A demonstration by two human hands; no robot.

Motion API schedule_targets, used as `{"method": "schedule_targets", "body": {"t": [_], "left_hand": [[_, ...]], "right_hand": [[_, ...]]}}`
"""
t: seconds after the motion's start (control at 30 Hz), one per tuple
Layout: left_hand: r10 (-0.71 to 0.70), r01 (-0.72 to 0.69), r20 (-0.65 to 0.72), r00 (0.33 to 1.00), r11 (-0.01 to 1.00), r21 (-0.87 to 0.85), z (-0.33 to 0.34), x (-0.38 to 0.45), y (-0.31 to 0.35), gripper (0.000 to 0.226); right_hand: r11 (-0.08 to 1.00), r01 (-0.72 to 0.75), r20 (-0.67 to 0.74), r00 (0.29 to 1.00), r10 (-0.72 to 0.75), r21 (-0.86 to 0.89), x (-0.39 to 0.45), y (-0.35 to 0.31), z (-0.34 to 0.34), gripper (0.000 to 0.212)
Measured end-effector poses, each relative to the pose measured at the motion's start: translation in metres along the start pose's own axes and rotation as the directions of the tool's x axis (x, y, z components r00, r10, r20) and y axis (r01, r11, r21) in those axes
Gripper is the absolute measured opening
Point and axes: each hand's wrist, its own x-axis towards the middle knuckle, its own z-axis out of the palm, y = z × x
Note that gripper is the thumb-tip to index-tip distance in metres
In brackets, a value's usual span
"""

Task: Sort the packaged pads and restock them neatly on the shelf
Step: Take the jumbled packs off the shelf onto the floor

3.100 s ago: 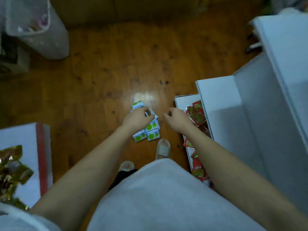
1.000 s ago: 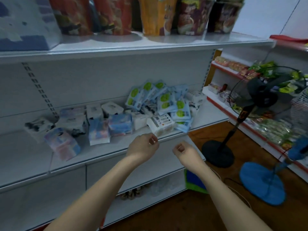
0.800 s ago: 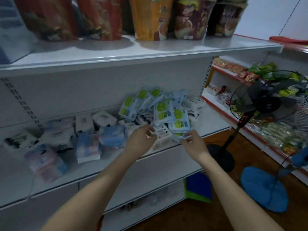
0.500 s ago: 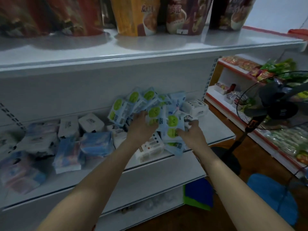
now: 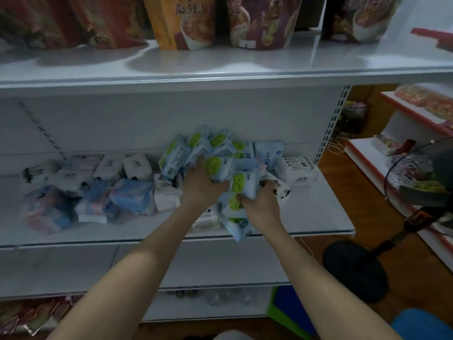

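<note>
A loose heap of light-blue pad packs with green dots [image 5: 215, 153] lies on the white middle shelf [image 5: 313, 217]. My left hand [image 5: 199, 186] reaches into the heap from the left, fingers curled against the packs. My right hand [image 5: 261, 204] grips packs at the heap's front right. One blue pack [image 5: 239, 228] hangs over the shelf's front edge. Pink-and-blue pad packs [image 5: 130, 196] and white packs [image 5: 109, 166] lie in a ragged row to the left. White boxed packs [image 5: 297, 169] sit to the right of the heap.
The upper shelf [image 5: 220, 65] carries standing snack pouches [image 5: 259, 20]. A black floor fan [image 5: 416, 192] stands on the wooden floor at the right, beside another shelf unit [image 5: 416, 114]. A blue and green object [image 5: 289, 307] sits low by the shelf's foot.
I turned from the packs on the floor up to the shelf. Over the last second both hands moved forward into the heap of blue packs and closed on them.
</note>
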Motion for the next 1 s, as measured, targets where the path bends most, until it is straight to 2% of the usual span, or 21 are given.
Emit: {"method": "schedule_targets", "body": {"t": [0.13,0.2,0.27,0.4,0.5,0.63,0.7,0.77,0.87,1.0], "left_hand": [[-0.078,0.08,-0.142,0.987,0.997,0.006,-0.018,-0.027,0.003,0.112],[-0.115,0.12,-0.243,0.963,0.993,0.006,-0.031,-0.045,0.004,0.11],[-0.136,0.144,-0.338,0.931,0.99,-0.001,-0.045,-0.062,-0.003,0.1],[-0.265,0.263,-0.515,0.815,0.962,-0.079,-0.087,-0.105,-0.024,0.086],[-0.328,0.33,-0.611,0.72,0.937,-0.113,-0.119,-0.148,-0.045,0.081],[-0.432,0.404,-0.666,0.608,0.89,-0.21,-0.163,-0.215,-0.088,0.076],[-0.493,0.436,-0.641,0.588,0.861,-0.262,-0.175,-0.233,-0.103,0.082],[-0.557,0.456,-0.636,0.534,0.823,-0.338,-0.196,-0.267,-0.129,0.084],[-0.643,0.487,-0.641,0.42,0.755,-0.438,-0.227,-0.328,-0.172,0.069],[-0.719,0.452,-0.621,0.311,0.687,-0.569,-0.269,-0.411,-0.211,0.042]], "right_hand": [[0.991,0.051,0.053,0.997,-0.058,0.122,-0.002,-0.007,-0.013,0.029],[0.98,0.098,0.088,0.989,-0.115,0.173,-0.008,-0.02,-0.014,0.027],[0.972,0.138,0.147,0.975,-0.167,0.193,-0.015,-0.033,-0.007,0.031],[0.958,0.18,0.296,0.924,-0.242,0.222,-0.043,-0.052,0.035,0.04],[0.957,0.179,0.466,0.843,-0.269,0.228,-0.079,-0.059,0.076,0.041],[0.965,0.151,0.642,0.722,-0.257,0.216,-0.137,-0.067,0.131,0.042],[0.968,0.118,0.671,0.702,-0.238,0.22,-0.148,-0.068,0.145,0.04],[0.968,0.144,0.721,0.646,-0.25,0.206,-0.171,-0.07,0.168,0.035],[0.967,0.203,0.795,0.556,-0.243,0.154,-0.211,-0.072,0.209,0.029],[0.973,0.206,0.883,0.432,-0.184,0.102,-0.277,-0.071,0.274,0.025]]}}
